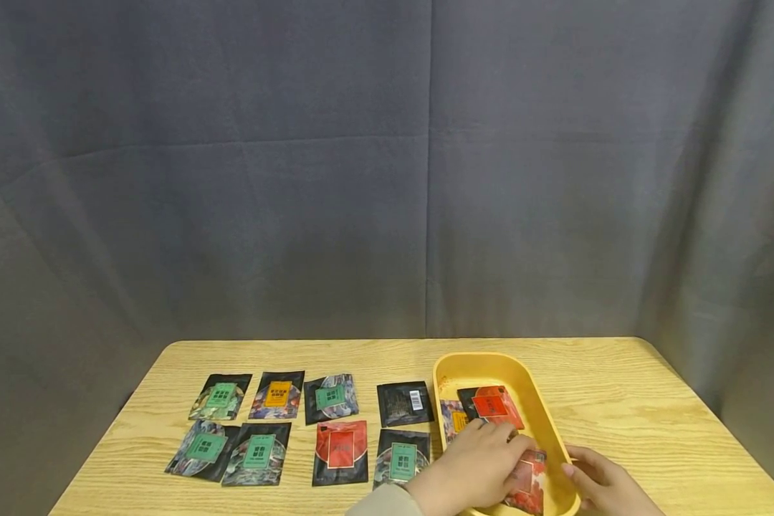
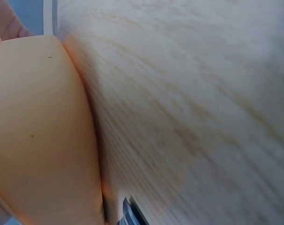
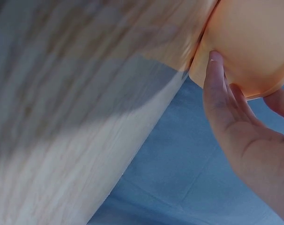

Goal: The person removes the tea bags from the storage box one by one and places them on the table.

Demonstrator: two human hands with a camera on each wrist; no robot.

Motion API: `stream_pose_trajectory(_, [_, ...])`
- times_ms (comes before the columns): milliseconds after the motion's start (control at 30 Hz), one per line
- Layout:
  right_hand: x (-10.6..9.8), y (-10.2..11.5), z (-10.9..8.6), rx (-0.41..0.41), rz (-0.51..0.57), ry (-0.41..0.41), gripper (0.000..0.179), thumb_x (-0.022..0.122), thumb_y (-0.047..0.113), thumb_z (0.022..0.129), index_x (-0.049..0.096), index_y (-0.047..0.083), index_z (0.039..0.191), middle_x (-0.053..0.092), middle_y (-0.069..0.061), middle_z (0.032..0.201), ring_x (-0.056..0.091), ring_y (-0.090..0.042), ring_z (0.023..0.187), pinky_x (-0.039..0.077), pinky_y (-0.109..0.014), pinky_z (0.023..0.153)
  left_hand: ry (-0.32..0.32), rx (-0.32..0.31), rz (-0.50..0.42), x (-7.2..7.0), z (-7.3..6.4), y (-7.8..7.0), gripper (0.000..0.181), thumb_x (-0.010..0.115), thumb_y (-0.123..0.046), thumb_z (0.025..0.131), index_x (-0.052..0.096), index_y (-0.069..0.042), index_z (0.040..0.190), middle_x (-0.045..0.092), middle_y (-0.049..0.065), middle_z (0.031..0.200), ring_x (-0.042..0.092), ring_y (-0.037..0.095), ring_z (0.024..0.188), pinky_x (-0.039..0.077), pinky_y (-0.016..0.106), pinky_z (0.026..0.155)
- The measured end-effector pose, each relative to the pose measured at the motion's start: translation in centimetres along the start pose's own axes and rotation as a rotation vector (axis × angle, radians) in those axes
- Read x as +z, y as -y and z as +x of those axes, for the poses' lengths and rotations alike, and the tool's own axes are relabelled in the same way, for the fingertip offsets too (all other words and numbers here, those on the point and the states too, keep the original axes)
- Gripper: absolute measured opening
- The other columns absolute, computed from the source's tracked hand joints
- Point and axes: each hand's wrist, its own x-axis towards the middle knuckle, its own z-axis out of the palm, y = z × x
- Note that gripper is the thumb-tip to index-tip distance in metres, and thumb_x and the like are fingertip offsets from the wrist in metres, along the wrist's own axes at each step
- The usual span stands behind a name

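Note:
My left hand (image 1: pixel 480 462) is inside the yellow tray (image 1: pixel 542 401), palm down over flat printed sachets. Its fingers bend over the upper edge of a red sachet (image 1: pixel 529 484); the fingertips and thumb are hidden, so whether they pinch it is unclear. Above that hand lies a red and black sachet (image 1: pixel 490 406), with a sachet bearing an orange label (image 1: pixel 453 418) to its left. At the tray's right side, my right hand (image 1: pixel 603 480) holds the rim. In the right wrist view, that hand's fingers (image 3: pixel 216 77) lie against the outer wall and the thumb meets the rim.
Left of the tray, sachets lie in two rough rows on the wooden table (image 1: pixel 148 430). They include green-labelled ones (image 1: pixel 258 455), an orange-labelled one (image 1: pixel 277 394), a red one (image 1: pixel 340 453) and a black one showing a barcode (image 1: pixel 405 403). A grey curtain (image 1: pixel 297 215) hangs behind.

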Motion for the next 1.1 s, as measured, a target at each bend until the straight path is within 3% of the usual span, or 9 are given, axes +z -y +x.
stream_pose_trajectory(133, [0.0,0.0,0.1,0.000,-0.028,-0.009,0.065,0.046,0.024,0.107,0.021,-0.028,0.137,0.061,-0.029,0.117,0.067,-0.034,0.096,0.059,-0.042,0.074,-0.057,0.029,-0.001,-0.4,-0.2,0.0,0.053,0.073,-0.047,0.087,0.055,-0.032,0.135,0.055,-0.015,0.115,0.055,0.000,0.106,0.044,0.024,0.093])
stream_pose_trajectory(300, [-0.1,0.0,0.1,-0.011,-0.059,-0.018,0.065,0.047,0.025,0.106,0.023,-0.028,0.137,0.060,-0.030,0.117,0.067,-0.033,0.096,0.059,-0.040,0.074,-0.182,0.099,0.059,-0.7,-0.5,-0.1,0.045,0.073,-0.043,0.089,0.059,-0.030,0.130,0.056,-0.015,0.104,0.057,-0.001,0.095,0.046,0.018,0.085])
stream_pose_trajectory(433, [0.0,-0.1,0.1,-0.025,-0.072,-0.030,0.064,0.048,0.023,0.106,0.024,-0.028,0.136,0.061,-0.030,0.116,0.067,-0.031,0.095,0.059,-0.038,0.073,-0.244,0.141,0.087,-0.9,-0.9,-0.2,0.028,0.073,-0.038,0.090,0.068,-0.034,0.117,0.058,-0.018,0.099,0.059,-0.002,0.089,0.045,0.012,0.073])
stream_pose_trajectory(567, [0.0,-0.3,0.1,-0.036,-0.053,-0.023,0.062,0.046,0.021,0.107,0.022,-0.028,0.136,0.060,-0.032,0.118,0.067,-0.031,0.096,0.059,-0.038,0.074,-0.257,0.166,0.065,-1.2,-1.3,-0.2,0.011,0.070,-0.035,0.093,0.073,-0.038,0.103,0.060,-0.021,0.096,0.060,-0.003,0.086,0.043,0.010,0.067])
stream_pose_trajectory(800, [-0.1,-0.3,0.1,-0.025,-0.055,-0.016,0.064,0.047,0.022,0.107,0.020,-0.029,0.136,0.058,-0.034,0.119,0.067,-0.033,0.097,0.059,-0.038,0.075,-0.326,0.168,0.052,-2.8,-2.3,-0.2,0.012,0.069,-0.030,0.095,0.073,-0.035,0.104,0.065,-0.021,0.102,0.061,-0.003,0.093,0.046,0.012,0.081])
stream_pose_trajectory(933, [-0.1,-0.2,0.2,-0.019,-0.090,-0.034,0.063,0.046,0.023,0.107,0.023,-0.029,0.135,0.058,-0.035,0.119,0.067,-0.034,0.098,0.059,-0.039,0.075,-0.421,0.188,0.014,-4.0,-3.2,0.1,0.012,0.069,-0.025,0.095,0.074,-0.031,0.104,0.068,-0.018,0.104,0.062,-0.002,0.098,0.046,0.012,0.086])
stream_pose_trajectory(1100, [0.0,-0.3,0.2,-0.029,-0.078,-0.033,0.064,0.047,0.022,0.106,0.023,-0.029,0.135,0.057,-0.036,0.119,0.067,-0.035,0.097,0.059,-0.039,0.075,-0.546,0.197,-0.057,-5.3,-4.6,1.0,0.011,0.071,-0.017,0.092,0.075,-0.026,0.098,0.070,-0.016,0.097,0.063,0.000,0.091,0.046,0.009,0.084])
